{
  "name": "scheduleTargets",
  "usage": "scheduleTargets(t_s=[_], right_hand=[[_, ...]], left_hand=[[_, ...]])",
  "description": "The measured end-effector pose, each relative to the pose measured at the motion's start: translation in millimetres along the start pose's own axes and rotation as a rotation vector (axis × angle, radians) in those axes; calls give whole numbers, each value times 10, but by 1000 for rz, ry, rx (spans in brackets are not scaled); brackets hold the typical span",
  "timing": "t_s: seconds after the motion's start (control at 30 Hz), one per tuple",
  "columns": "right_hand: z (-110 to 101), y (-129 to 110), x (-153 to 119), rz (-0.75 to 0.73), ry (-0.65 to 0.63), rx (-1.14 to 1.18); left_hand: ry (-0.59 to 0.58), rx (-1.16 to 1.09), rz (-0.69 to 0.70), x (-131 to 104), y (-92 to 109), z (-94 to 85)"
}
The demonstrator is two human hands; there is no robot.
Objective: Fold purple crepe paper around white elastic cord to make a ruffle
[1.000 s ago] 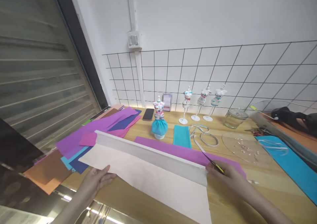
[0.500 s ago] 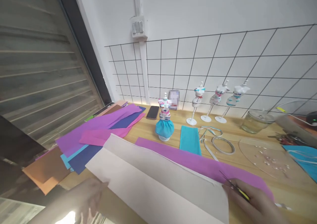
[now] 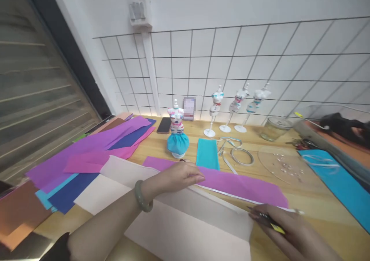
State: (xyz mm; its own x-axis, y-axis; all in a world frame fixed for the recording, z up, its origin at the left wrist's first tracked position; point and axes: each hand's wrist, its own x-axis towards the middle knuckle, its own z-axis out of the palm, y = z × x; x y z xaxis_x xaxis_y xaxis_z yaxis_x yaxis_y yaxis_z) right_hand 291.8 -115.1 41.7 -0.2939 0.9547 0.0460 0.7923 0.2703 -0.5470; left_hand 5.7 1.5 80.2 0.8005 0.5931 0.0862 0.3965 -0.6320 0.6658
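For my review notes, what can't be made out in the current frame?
All in the head view:
Pale sheet: near part cut off by the bottom edge, middle hidden by the left forearm.
Left hand: its back hides any fingertip contact.
Slim tool: partly covered by the right hand.
Card: pixelated, unreadable.
Beads: too small to count.

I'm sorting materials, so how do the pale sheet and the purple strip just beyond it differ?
The sheet is whitish, the strip strongly coloured. The sheet has a lengthwise crease; the strip shows none. The sheet lies nearer the camera than the strip. Both are long.
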Motion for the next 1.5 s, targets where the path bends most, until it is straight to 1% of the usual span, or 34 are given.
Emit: scheduleTargets(t_s=[0.07, 0.13, 0.2, 0.3, 0.47, 0.63, 0.73, 0.8, 0.87, 1.07, 1.27, 1.5], right_hand=[[-73, -104, 80, 51, -62, 64], [-127, -146, 172, 92, -78, 113], [-156, -126, 253, 103, -79, 152], [-158, -33, 342, 100, -79, 197], [-167, 121, 412, 132, -78, 280], [-301, 237, 347, 237, -108, 354], [-376, 304, 285, 248, -200, 332], [-406, 342, 258, 226, -265, 307], [-424, 367, 244, 204, -297, 289], [-422, 362, 251, 172, -364, 294], [-345, 312, 281, 198, -312, 346], [-286, 306, 314, 176, -327, 354]], left_hand=[[-123, -77, 25, 184, 9, 77], [-201, -141, 19, 316, 40, 151], [-250, -202, 4, 410, 71, 222], [-298, -269, -25, 503, 78, 325], [-265, -270, -130, 577, -7, 447], [-228, -273, -228, 607, -57, 481], [-229, -278, -249, 624, -72, 517], [-219, -283, -263, 629, -90, 555], [-201, -282, -273, 625, -112, 593], [-180, -346, -274, 607, -138, 640], [-149, -396, -273, 619, -152, 674], [-152, -423, -274, 618, -109, 661]])
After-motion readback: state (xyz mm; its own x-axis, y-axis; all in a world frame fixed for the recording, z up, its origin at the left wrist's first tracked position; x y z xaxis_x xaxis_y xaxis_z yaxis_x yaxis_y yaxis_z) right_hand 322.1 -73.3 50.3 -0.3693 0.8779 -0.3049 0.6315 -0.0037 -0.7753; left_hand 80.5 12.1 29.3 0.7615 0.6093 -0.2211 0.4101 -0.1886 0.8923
